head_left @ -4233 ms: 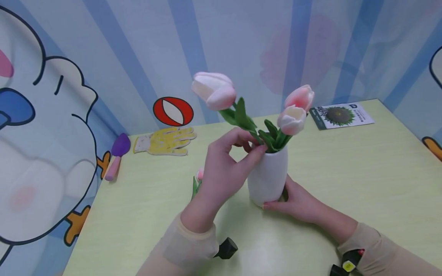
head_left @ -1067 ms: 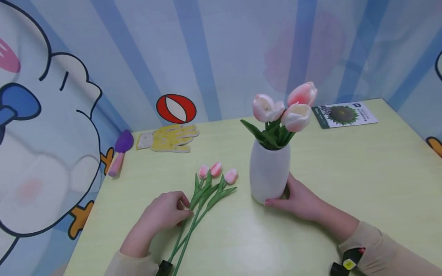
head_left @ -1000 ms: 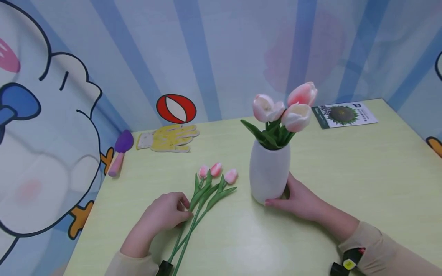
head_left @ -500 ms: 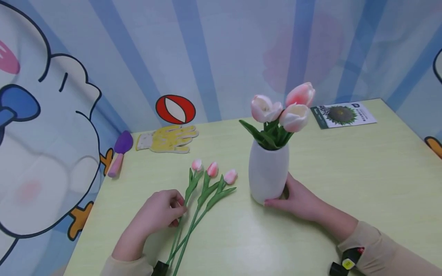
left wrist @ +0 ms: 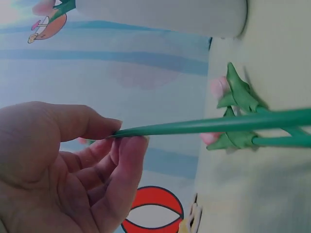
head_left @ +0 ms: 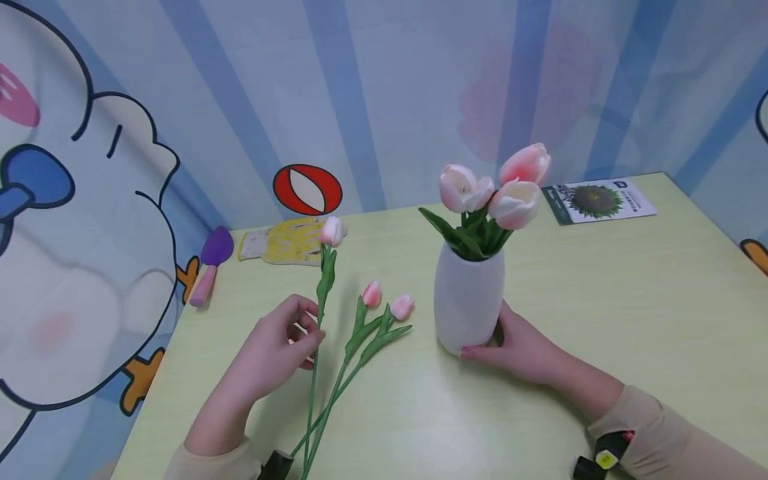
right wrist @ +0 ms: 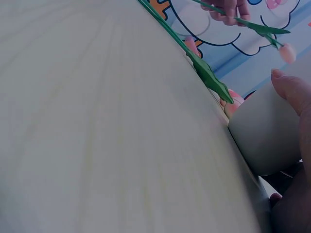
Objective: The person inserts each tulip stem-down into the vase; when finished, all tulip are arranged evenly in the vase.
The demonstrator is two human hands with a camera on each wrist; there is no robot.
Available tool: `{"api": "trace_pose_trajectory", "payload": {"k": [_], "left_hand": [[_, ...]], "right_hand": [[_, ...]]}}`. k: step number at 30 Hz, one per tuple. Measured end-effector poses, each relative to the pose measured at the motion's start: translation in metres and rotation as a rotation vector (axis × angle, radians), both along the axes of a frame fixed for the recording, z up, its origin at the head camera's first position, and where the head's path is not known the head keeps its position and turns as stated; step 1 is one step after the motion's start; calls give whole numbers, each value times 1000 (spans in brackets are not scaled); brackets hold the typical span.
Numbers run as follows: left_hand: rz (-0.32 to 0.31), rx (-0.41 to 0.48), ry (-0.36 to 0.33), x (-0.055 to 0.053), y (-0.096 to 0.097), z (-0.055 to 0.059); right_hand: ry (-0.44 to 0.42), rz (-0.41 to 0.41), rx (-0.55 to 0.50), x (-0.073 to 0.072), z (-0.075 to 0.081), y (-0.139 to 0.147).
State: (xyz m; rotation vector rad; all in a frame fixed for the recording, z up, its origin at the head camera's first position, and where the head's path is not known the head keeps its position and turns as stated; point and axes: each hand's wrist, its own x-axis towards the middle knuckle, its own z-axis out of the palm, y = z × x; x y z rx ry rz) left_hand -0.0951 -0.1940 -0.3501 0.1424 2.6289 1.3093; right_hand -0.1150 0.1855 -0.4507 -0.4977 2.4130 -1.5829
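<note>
My left hand (head_left: 279, 347) pinches the green stem of a pink tulip (head_left: 333, 231) between thumb and fingers, its bloom raised over the glove in the head view. In the left wrist view that stem (left wrist: 194, 127) runs rightward out of the fingertips. Two more tulips (head_left: 371, 293) lie crossed on the table beside it. A white vase (head_left: 469, 300) stands upright with three pink tulips (head_left: 515, 204) in it. My right hand (head_left: 522, 347) grips the vase low on its right side, thumb at the base; in the right wrist view the thumb (right wrist: 291, 90) lies against the vase wall.
A yellow glove (head_left: 282, 243) lies at the back left of the table, near a purple trowel (head_left: 210, 263) with a pink handle. At the back right lies a flat packet (head_left: 600, 200) with a green round plant picture. A printed curtain backs the table.
The left hand went from the vase's mouth, where a third tulip now stands, down to the loose tulips. It has lifted one tulip up and leftward. The right hand has stayed on the vase.
</note>
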Motion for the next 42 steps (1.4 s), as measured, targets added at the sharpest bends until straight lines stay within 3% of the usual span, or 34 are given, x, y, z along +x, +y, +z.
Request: {"api": "trace_pose_trajectory", "payload": {"k": [12, 21, 24, 30, 42], "left_hand": [[-8, 130, 82, 1, 13, 17], [3, 267, 221, -3, 25, 30], [30, 297, 286, -3, 31, 35], [90, 442, 426, -3, 48, 45], [45, 626, 560, -8, 74, 72]], "right_hand": [[10, 1, 16, 0, 1, -2], [2, 2, 4, 0, 1, -3], [3, 2, 4, 0, 1, -2], [9, -4, 8, 1, 1, -1], [11, 5, 13, 0, 1, 0]]}}
